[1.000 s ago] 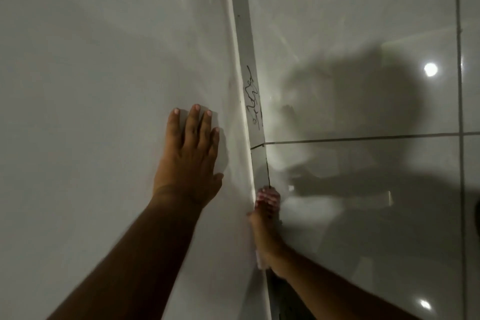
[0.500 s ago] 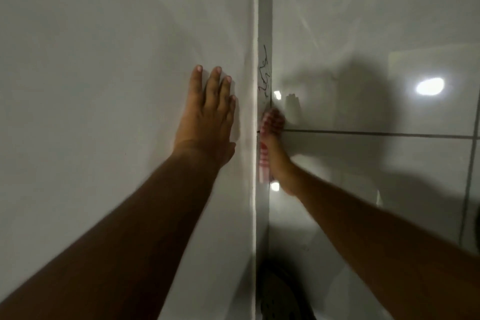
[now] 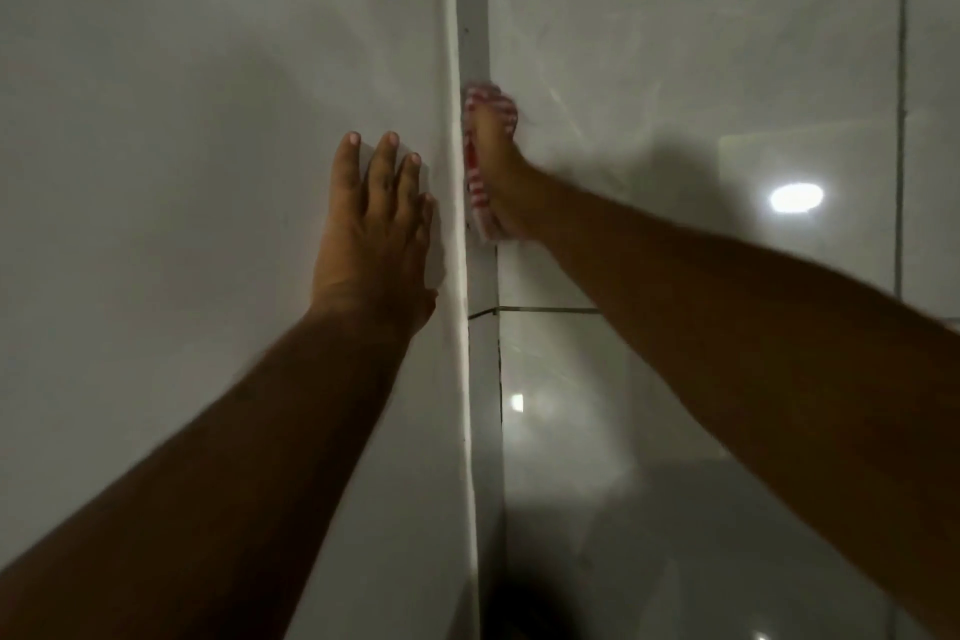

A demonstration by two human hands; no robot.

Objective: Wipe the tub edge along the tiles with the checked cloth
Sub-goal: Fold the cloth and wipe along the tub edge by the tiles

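Observation:
The tub edge [image 3: 470, 16] runs as a narrow grey strip up the middle of the view, between the white tub surface on the left and the glossy tiles [image 3: 675, 68] on the right. My right hand [image 3: 496, 156] presses the red-and-white checked cloth [image 3: 478, 187] onto that strip, with the cloth wrapped over the fingertips and trailing below the palm. My left hand [image 3: 376, 224] lies flat on the white tub surface [image 3: 182, 146], fingers spread, just left of the edge and a little lower than the right hand.
Dark grout lines [image 3: 545, 310] cross the tiles, one horizontal below my right hand, one vertical at far right. A lamp reflection [image 3: 796, 198] shines on the tiles. A dark shape [image 3: 524, 608] sits at the bottom by the edge.
My right hand has slid the cloth farther up the edge, past the horizontal grout line and over the dark scribble mark. The left hand stays flat on the tub.

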